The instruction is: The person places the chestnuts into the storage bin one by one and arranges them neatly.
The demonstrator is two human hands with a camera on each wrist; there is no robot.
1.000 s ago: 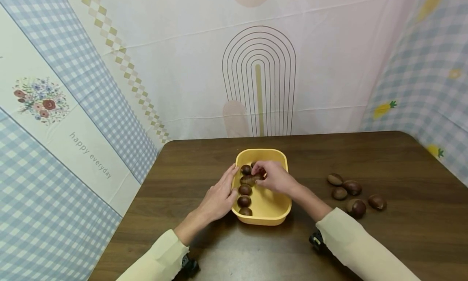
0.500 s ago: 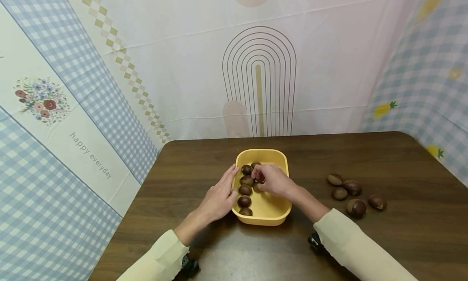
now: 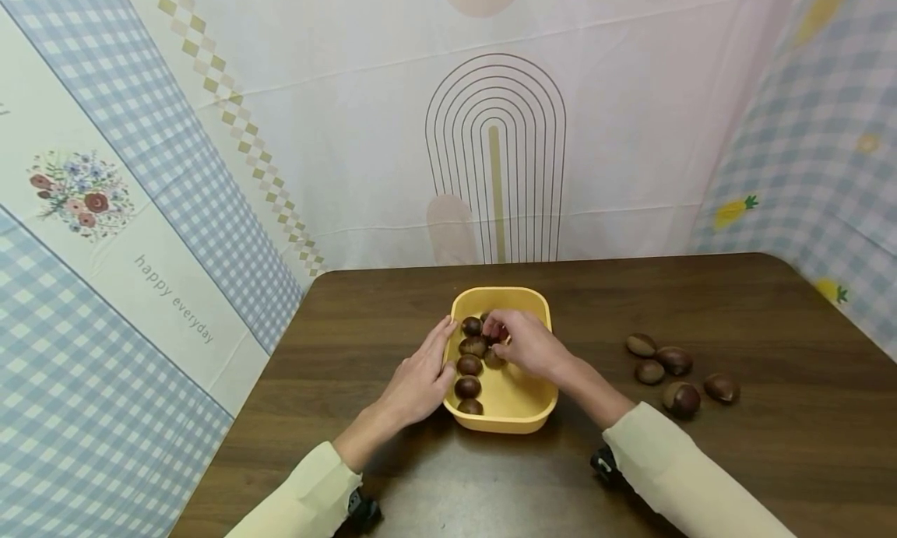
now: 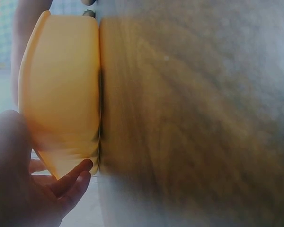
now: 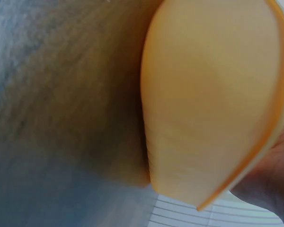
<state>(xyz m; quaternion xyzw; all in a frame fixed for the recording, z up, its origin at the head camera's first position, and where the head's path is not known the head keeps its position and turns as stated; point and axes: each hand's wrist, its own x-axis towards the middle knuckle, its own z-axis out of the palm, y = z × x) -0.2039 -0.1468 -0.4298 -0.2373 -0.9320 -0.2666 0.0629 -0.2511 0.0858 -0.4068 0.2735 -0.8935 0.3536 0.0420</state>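
Note:
Inside a yellow plastic bin (image 3: 515, 402), several brown chestnuts (image 3: 469, 365) form a column along the left wall. My right hand (image 3: 525, 343) reaches in over the right rim and pinches a dark chestnut (image 3: 500, 335) that its fingers partly hide. Just below that thumb, another chestnut (image 3: 494, 358) lies on the bin floor, beside the column. My left hand (image 3: 416, 374) rests along the bin's left side with fingers straight, thumb at the rim. In the left wrist view, its fingers (image 4: 78, 182) touch the outer wall; in the right wrist view, the bin's wall (image 5: 208, 94) hides the right fingertips.
To the right of the bin, several loose chestnuts (image 3: 675, 360) lie in a group on the dark wooden table (image 3: 582, 297). A patterned cloth (image 3: 378, 149) hangs behind the table, and checked cloth (image 3: 827, 180) drapes at the right side.
The right fingers have let a chestnut rest beside the column and shifted slightly onto another chestnut just above it. The left hand and the bin have stayed put.

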